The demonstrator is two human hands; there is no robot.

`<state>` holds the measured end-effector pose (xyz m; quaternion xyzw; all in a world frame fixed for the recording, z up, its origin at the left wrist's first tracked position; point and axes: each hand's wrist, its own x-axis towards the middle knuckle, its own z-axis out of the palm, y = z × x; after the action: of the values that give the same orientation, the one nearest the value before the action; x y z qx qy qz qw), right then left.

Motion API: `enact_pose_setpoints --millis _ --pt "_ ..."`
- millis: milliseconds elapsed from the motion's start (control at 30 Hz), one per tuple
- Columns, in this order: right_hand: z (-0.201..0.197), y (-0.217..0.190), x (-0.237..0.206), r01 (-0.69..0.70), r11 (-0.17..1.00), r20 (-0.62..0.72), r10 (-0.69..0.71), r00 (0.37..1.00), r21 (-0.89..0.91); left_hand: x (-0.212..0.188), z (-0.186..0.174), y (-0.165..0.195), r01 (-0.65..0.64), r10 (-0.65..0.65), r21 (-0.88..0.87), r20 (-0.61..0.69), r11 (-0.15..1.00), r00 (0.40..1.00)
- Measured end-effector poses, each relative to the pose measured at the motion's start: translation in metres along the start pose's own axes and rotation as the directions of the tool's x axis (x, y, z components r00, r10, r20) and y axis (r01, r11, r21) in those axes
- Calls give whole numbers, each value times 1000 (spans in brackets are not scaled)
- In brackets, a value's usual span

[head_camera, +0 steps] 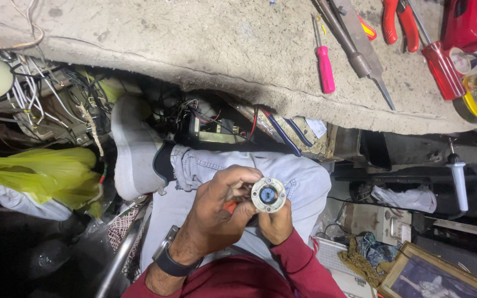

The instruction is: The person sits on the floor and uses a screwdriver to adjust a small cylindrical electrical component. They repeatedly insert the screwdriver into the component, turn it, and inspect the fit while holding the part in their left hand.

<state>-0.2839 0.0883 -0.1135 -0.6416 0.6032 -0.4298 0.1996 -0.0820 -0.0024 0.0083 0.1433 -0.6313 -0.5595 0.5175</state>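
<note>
Head view, part: your right hand (275,221) clasps one round metal part (268,195) over your lap.
Left hand (216,207): clenched on one orange-handled tool (230,206), its tip hidden.
Risk: a slipped tip could jab your fingers, or the part could drop among the floor clutter.
Desk (194,49): one pink screwdriver (324,65), one red screwdriver (441,67), one pair of pliers (399,22).

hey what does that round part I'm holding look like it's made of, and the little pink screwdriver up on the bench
The round part, held between both hands, looks like dull grey metal: a pale matte ring with small screw heads around a dark centre showing blue. It could be cast alloy; hard to tell. The pink screwdriver has a glossy, probably plastic handle and a thin, shiny metal shaft.
</note>
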Motion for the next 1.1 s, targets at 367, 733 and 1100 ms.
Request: enact_pose_setpoints --millis 367,733,1100 --pt "15 10 -3 -39 998 -180 30 983 -49 -6 4 -7 -65 70 100 -47 993 996" --pt "20 -18 10 -40 986 -209 6 978 -159 -1 1 5 -68 142 341 -197 938 970" --pt "-15 -54 -3 -579 655 364 450 815 486 0 -38 -30 147 -395 -508 -423 849 816"
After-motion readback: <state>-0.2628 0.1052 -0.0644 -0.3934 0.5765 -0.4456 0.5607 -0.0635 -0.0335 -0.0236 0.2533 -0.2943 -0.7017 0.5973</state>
